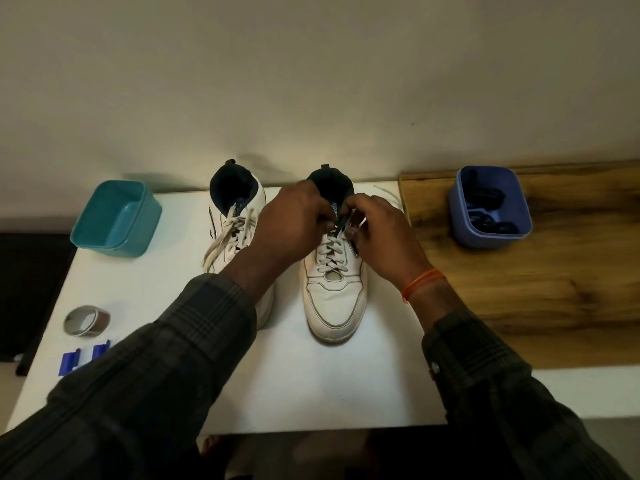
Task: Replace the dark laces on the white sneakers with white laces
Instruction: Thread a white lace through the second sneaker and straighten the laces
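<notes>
Teal tub (116, 220): sits at the far left of the white table (294, 382); no contents are visible, so it was probably the supply of white laces.
Metal band (86, 320): a coiled grey strap lies near the left edge, with blue clips (74, 362) just below it; neither seems part of the job.
Left sneaker (239, 230): stands toe toward the person, already threaded with a white lace (227, 237) whose loose ends trail down its side.
Left hand (291, 226): fingers curl at the top eyelets of the right sneaker, apparently pinching the lace there; the exact grip is hidden.
Right sneaker (334, 285): sits centred before the person, white lacing crossed up most of the front, so this shoe looks nearly done.
Right hand (377, 233): fingers pinch a dark-looking lace end (341, 225) at the top eyelet, likely to feed or tighten it.
Blue tub (490, 206): rests on the wooden surface (554, 289) at right, holding bundled dark laces (485, 199), well clear of the work.
</notes>
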